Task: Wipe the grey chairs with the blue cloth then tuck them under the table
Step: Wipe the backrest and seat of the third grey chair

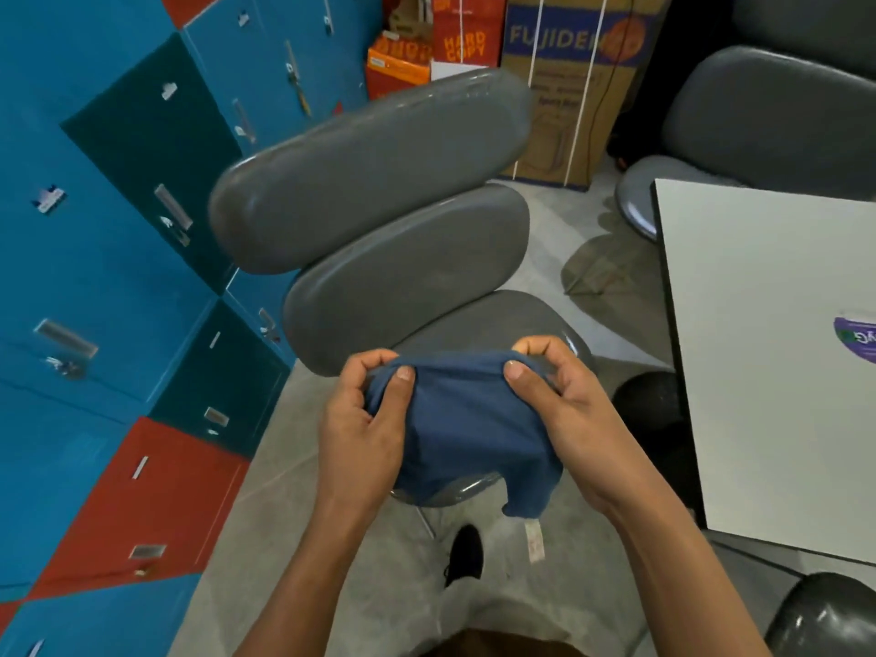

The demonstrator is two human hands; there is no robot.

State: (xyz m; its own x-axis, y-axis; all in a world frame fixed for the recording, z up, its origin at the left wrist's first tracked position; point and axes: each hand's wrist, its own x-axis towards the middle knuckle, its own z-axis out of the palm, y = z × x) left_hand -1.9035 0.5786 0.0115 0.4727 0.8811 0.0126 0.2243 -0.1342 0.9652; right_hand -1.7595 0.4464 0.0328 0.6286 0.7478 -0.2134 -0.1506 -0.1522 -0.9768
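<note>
Hands — left hand point(360, 419), right hand point(564, 400) — pinch blue cloth point(469, 433) taut.

Even indoor light, wide-angle edge distortion

Over on the left, a wall of lockers point(95, 277) in bright blue, with a few doors in dark teal and red, each one wearing a small metal handle and label plate. Up at the back, cardboard boxes are packed together: an orange box point(398, 64), a red box printed HARD COPY point(467, 35), and a tall brown carton with a blue band point(569, 87), white strapping running down its front. Grey floor point(265, 467) runs underneath. A black shoe point(464, 554) shows on the floor near the bottom. At the right edge, a purple-and-white package point(858, 336) is cut off by the frame
</note>
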